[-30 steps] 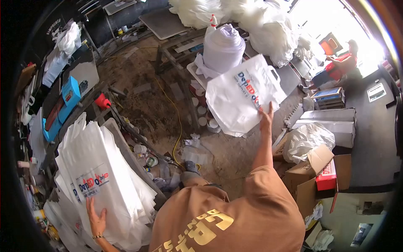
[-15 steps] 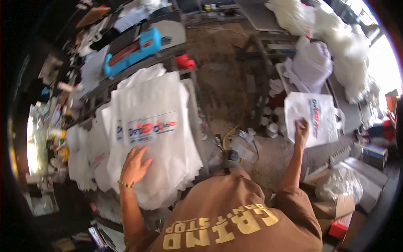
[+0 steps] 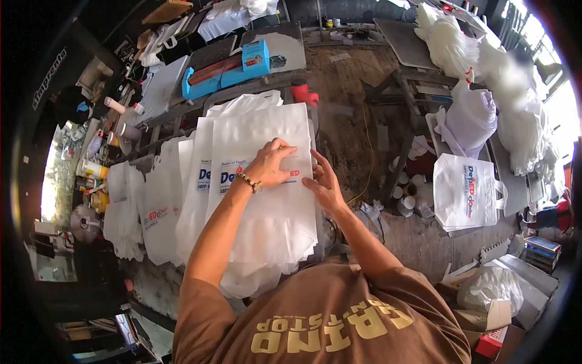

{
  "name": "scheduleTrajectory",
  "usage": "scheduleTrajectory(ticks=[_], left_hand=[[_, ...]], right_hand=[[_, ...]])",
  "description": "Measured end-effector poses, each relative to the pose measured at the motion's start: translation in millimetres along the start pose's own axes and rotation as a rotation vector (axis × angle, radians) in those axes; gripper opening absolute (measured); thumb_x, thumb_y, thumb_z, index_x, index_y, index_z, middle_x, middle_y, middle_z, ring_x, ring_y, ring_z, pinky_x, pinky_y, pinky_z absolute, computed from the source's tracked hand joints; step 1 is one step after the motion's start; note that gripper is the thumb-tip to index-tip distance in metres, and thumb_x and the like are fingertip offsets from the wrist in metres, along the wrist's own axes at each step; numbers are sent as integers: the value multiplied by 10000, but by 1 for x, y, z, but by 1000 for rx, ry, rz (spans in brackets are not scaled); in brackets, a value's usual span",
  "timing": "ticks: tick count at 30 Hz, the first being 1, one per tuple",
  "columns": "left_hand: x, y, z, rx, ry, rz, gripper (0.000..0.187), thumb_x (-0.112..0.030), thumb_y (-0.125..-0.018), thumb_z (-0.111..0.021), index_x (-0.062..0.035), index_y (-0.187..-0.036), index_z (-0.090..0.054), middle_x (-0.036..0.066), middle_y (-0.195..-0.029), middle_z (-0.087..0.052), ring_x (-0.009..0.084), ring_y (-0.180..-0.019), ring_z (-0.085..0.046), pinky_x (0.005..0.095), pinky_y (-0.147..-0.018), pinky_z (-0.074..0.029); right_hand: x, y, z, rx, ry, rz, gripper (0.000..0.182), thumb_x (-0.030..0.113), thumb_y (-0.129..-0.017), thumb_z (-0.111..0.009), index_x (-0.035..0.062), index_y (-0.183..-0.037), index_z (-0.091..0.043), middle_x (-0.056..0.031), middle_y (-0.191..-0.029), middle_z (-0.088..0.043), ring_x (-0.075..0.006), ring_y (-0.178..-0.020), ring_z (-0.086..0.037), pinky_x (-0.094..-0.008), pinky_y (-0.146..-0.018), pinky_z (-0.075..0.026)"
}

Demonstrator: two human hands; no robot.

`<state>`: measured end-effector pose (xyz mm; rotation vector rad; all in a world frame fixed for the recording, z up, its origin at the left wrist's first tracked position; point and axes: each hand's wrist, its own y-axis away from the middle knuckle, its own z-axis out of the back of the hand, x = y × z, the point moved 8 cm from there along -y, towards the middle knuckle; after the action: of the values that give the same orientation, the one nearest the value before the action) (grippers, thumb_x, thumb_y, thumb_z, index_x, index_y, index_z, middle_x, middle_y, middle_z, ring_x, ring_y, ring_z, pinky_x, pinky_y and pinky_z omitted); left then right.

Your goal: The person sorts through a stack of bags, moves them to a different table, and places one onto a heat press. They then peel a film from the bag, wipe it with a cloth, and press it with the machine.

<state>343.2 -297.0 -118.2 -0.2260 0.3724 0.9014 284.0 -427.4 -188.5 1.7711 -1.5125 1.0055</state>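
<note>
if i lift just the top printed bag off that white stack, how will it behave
The top printed bag looks thin and soft, so it would probably droop when lifted. It likely weighs little. The stack edges are fanned unevenly, so sheets may slide. The left hand and right hand lie on the bag.

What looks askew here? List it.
The bag stack under the left hand and right hand is fanned unevenly, edges staggered. One printed bag lies apart by the floor clutter.
</note>
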Motion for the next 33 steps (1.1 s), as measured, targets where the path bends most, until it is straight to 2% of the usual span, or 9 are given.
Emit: scheduleTrajectory(ticks=[4, 10, 13, 15, 20, 26, 29, 30, 33], left_hand=[[-4, 2, 5, 44, 149, 108, 546, -160, -763, -766, -99, -1292, -644, 114, -1214, -545, 257, -1202, -551, 379, -983, -507], [3, -2, 16, -51, 273, 136, 271, -178, -837, -756, -70, -1076, -687, 91, -1090, -589, 208, -966, -634, 364, -802, -537], [-8, 10, 27, -153, 293, 34, 151, -134, -842, -740, -55, -967, -712, 84, -1009, -623, 216, -823, -655, 367, -738, -538], [-24, 31, 35, -241, 91, -124, 78, -88, -807, -751, -39, -862, -726, 84, -996, -645, 225, -764, -661, 374, -715, -544], [-34, 90, 33, -249, -2, -128, 46, -36, -770, -746, -27, -809, -724, 82, -1058, -665, 224, -790, -678, 363, -698, -554], [-40, 153, 44, -256, 59, -14, 46, -20, -749, -738, -11, -748, -694, 88, -1059, -690, 222, -771, -679, 352, -695, -555], [-45, 181, 56, -176, 88, 43, 68, -40, -745, -739, -8, -727, -681, 90, -1055, -691, 234, -764, -672, 358, -690, -548], [-46, 192, 61, -181, 87, 53, 68, -40, -745, -739, -8, -727, -681, 90, -1055, -691, 234, -764, -672, 358, -690, -548], [-46, 223, 76, -142, 128, 133, 74, -68, -731, -734, -28, -708, -676, 83, -932, -703, 223, -744, -666, 358, -681, -539]], right_hand=[[5, 2, -7, 58, -113, -55, 772, -132, -890, -540, 108, -1569, -262, -143, -1278, -610, -181, -1142, -601, -336, -944, -487], [-1, 2, -7, 66, -91, -104, 678, -114, -893, -549, 51, -1518, -345, -146, -1322, -595, -188, -1174, -588, -331, -976, -469], [-12, -1, 3, 34, -34, -91, 612, -101, -897, -553, -8, -1480, -391, -142, -1357, -570, -188, -1216, -565, -326, -1012, -450], [-12, 0, 3, 13, -36, -97, 591, -91, -903, -553, -24, -1471, -401, -140, -1377, -554, -190, -1237, -551, -324, -1031, -438], [-10, 2, 3, -32, -7, -152, 592, -72, -914, -566, -33, -1478, -393, -139, -1423, -517, -204, -1288, -519, -322, -1082, -404], [-3, 0, 6, -122, 342, -56, 686, 103, -841, -757, -4, -1448, -455, -171, -1422, -531, -243, -1325, -498, -407, -1125, -359], [-3, 1, 5, -128, 430, -77, 682, 76, -834, -742, 30, -1455, -462, -164, -1421, -536, -239, -1325, -497, -411, -1121, -355], [6, -1, -1, -113, 510, 7, 667, -76, -845, -666, -22, -1465, -424, -175, -1368, -550, -201, -1175, -591, -328, -1009, -478], [11, -4, -14, -26, 400, -79, 666, -89, -848, -639, 4, -1474, -432, -174, -1360, -562, -186, -1184, -583, -324, -998, -478]])
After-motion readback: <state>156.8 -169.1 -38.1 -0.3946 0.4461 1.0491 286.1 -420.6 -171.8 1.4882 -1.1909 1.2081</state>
